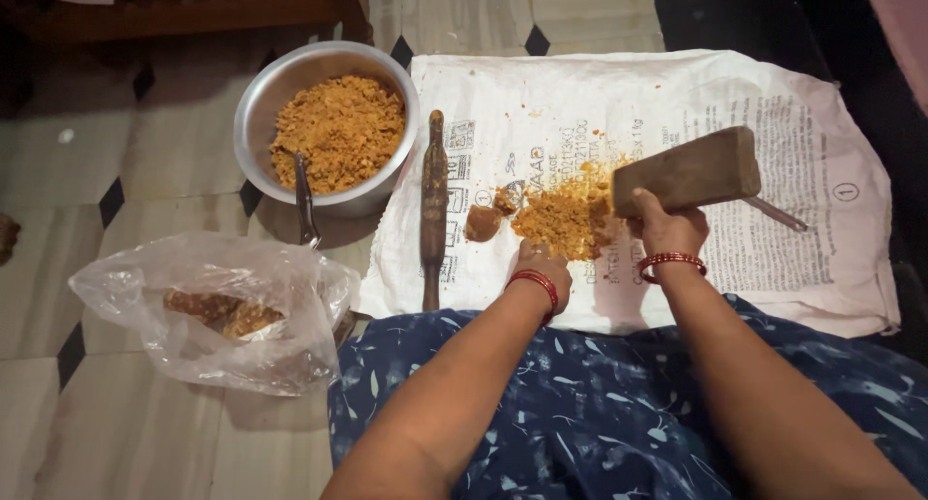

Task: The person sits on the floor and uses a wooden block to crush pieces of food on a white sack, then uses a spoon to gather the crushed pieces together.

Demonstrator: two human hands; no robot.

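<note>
1. White printed woven sack (773,268), spread flat on the tiled floor; landmark for all entries.
2. Round steel bowl (253,113) of orange-brown crumbs, off the sack's left edge.
3. Clear plastic bag (126,287) holding brown lumps, left of the sack, nearer the person.
4. Brown wooden block (688,171), at sack centre, clasped by right hand (669,231), fingers closed round its near end.
5. Orange-brown crumb heap (563,215), sack centre; left hand (543,266) curled on its near edge.
6. 2 uncrushed lumps (483,221), left of the heap.

Risk, judged: the block could strike the left fingers, so close; crumbs could scatter off the sack.
</note>
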